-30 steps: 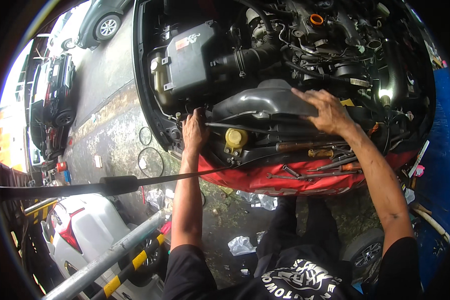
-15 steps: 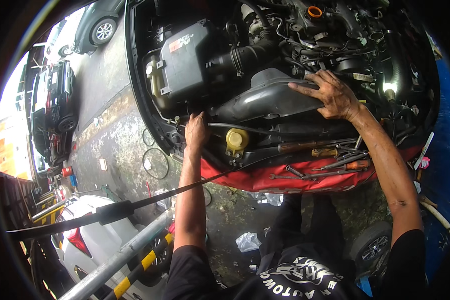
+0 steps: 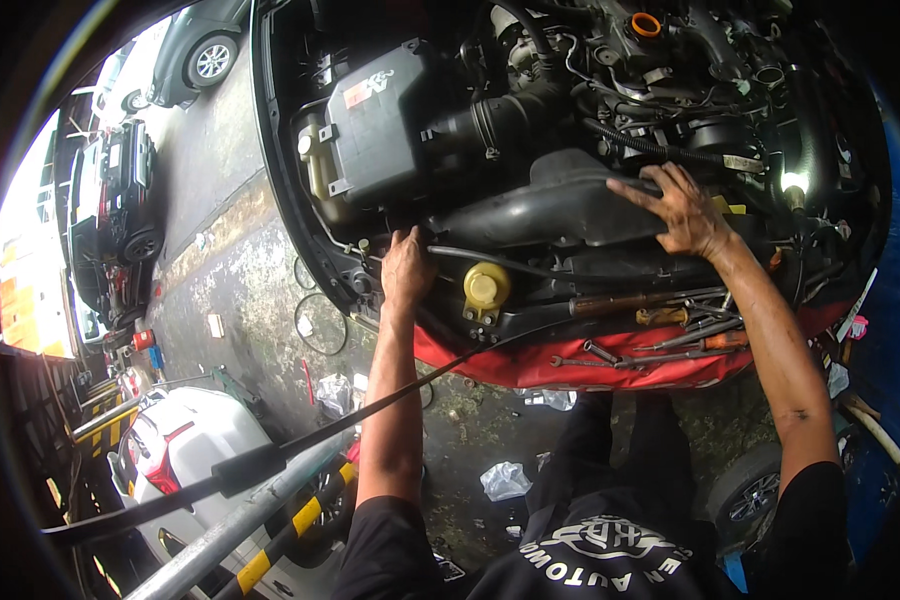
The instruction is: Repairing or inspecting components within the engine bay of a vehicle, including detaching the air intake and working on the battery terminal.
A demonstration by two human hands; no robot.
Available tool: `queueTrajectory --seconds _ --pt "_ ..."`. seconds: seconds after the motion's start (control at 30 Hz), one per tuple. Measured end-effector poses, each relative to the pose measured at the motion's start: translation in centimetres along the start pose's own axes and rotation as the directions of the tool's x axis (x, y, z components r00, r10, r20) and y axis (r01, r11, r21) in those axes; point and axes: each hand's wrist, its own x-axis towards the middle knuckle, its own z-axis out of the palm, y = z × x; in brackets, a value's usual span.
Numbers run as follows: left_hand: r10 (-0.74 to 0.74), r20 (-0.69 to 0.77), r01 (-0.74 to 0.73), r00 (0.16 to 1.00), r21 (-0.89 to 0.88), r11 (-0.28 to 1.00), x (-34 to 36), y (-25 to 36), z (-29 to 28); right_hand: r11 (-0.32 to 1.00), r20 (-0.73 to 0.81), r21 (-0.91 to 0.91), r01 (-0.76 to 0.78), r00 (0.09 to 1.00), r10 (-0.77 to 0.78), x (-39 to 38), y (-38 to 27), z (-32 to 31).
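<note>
Black duct lies on near side of engine, long axis left-right. Right hand nearer: spread, touching right end. Left hand curled by left end; grip hidden, can't tell.

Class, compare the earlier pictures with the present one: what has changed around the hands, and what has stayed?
The black duct has rolled to show a broader face and shifted slightly right. The right hand moved with it, rightward and toward the engine. No grip was clearly taken or released. The left hand, yellow cap and tools stayed put.
</note>
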Motion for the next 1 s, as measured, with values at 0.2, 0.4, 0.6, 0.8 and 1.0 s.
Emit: queueTrajectory --seconds 0.2,0.4,0.6,0.8,1.0 --pt "-0.085 0.045 0.082 0.995 0.051 0.995 0.3 0.4 0.1 0.998 -0.208 0.056 0.021 0.978 -0.009 -0.5 -1.9 -0.2" --pt "0.030 0.042 -0.034 0.999 0.100 0.994 1.4 0.3 0.3 0.995 -0.140 0.034 -0.089 0.986 0.093 1.1 -0.9 0.3" --pt "0.053 -0.046 -0.051 0.998 0.043 0.998 1.9 -0.8 1.1 0.990 -0.140 0.062 -0.129 0.981 0.136 0.9 -0.2 2.3" --pt "0.110 -0.117 -0.134 0.987 -0.214 0.968 2.1 -1.7 1.1 0.981 -0.124 0.091 -0.170 0.976 0.180 0.9 0.4 3.0" --pt "0.170 0.077 -0.138 0.983 -0.308 0.941 2.6 -2.3 -0.1 0.969 -0.093 0.113 -0.220 0.968 0.231 0.5 0.3 3.0"
